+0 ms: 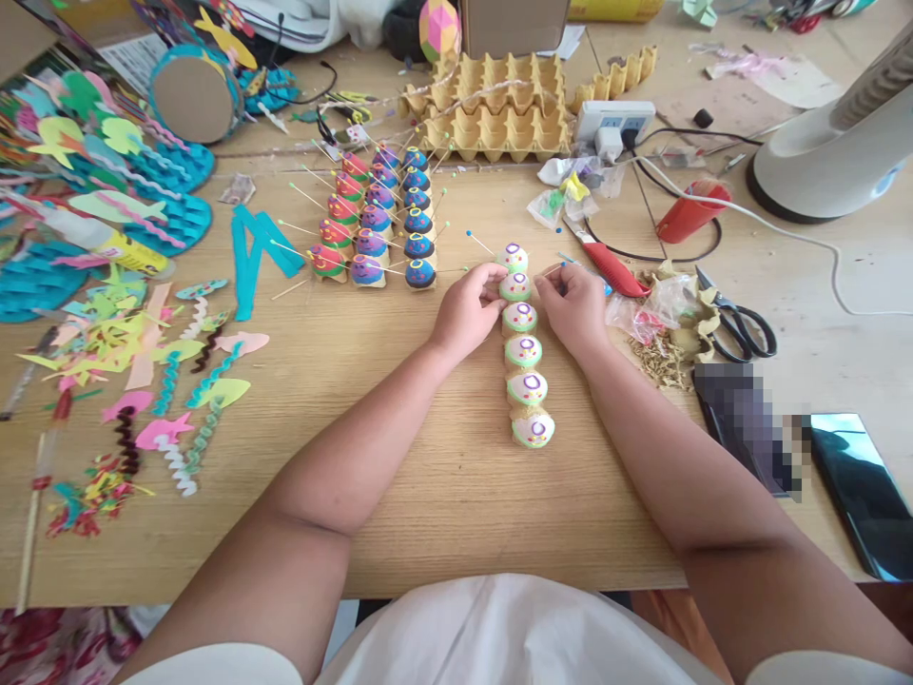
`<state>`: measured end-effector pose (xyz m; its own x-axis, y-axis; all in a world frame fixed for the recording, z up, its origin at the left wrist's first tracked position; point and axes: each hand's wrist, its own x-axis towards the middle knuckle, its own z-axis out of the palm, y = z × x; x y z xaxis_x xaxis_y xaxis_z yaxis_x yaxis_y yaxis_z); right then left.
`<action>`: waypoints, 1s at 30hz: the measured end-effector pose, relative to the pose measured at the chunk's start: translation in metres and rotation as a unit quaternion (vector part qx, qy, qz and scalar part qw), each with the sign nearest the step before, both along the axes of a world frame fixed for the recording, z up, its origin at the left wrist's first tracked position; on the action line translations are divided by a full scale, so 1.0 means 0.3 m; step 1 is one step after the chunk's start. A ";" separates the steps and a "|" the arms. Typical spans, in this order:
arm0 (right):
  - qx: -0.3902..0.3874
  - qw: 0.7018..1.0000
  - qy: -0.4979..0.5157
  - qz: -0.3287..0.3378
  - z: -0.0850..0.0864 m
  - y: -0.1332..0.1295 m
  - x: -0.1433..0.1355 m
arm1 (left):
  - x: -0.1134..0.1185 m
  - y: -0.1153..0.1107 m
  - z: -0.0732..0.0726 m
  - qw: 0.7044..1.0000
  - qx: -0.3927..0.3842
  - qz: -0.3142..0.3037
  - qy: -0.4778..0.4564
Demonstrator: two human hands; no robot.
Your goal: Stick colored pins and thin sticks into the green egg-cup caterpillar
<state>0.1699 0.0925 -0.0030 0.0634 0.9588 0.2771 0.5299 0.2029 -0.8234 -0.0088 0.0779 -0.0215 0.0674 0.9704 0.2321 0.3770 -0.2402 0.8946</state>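
Note:
A strip of egg-carton cups [524, 352] lies lengthwise in front of me. Its domes are white with green edges, purple rings and small coloured dots. My left hand [467, 306] grips the strip's far end, thumb and fingers against the second dome's left side. A thin stick with a blue ball tip [469, 233] sticks out leftward from the farthest dome. On the strip's other side, the fingers of my right hand [576, 306] are pinched beside the second dome around a thin stick [553, 270], which they mostly hide.
Red, purple and blue painted egg-carton strips [375, 219] bristling with sticks stand beyond my left hand. Egg trays [492, 105] lie at the back. To the right are a red-handled knife [617, 266], scissors [742, 328] and phones [860, 490]. Paper fish cutouts [164, 433] cover the left side.

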 end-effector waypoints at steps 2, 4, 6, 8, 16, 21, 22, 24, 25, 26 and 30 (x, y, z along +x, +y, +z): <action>0.001 1.000 0.000 0.003 0.000 0.000 0.000 | 0.001 0.000 0.001 1.000 -0.001 0.001 -0.005; 0.000 1.000 0.004 0.001 0.000 0.000 0.000 | 0.000 0.001 -0.001 1.000 0.000 0.001 -0.008; -0.001 1.000 0.012 -0.002 0.001 0.000 0.002 | -0.001 0.003 -0.003 1.000 0.001 0.001 -0.010; -0.005 1.000 0.023 -0.004 0.003 0.000 0.004 | -0.002 0.004 -0.005 1.000 0.001 0.001 -0.014; -0.010 0.997 0.070 0.001 0.008 -0.004 0.011 | -0.002 0.001 -0.008 1.000 0.003 -0.001 -0.019; -0.014 0.996 0.085 -0.003 0.012 -0.004 0.010 | -0.005 0.003 -0.011 1.000 0.002 -0.006 -0.016; -0.014 0.996 0.087 -0.003 0.013 -0.004 0.010 | -0.005 0.003 -0.011 1.000 0.002 -0.006 -0.018; -0.014 0.996 0.088 -0.003 0.014 -0.004 0.009 | -0.004 0.004 -0.011 1.000 0.000 -0.006 -0.021; -0.015 0.996 0.089 -0.003 0.014 -0.004 0.009 | -0.004 0.003 -0.010 1.000 -0.001 -0.006 -0.021; -0.017 0.996 0.090 -0.004 0.013 -0.004 0.009 | -0.004 0.003 -0.008 1.000 -0.002 -0.007 -0.021; -0.023 0.995 0.092 -0.003 0.011 -0.002 0.008 | -0.003 0.001 -0.002 1.000 -0.008 -0.010 -0.020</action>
<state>0.1723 0.0918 0.0003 0.1156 0.9695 0.2162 0.3704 0.1599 -0.9150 -0.0097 0.0782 -0.0221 0.0770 0.9725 0.2197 0.3356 -0.2328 0.9128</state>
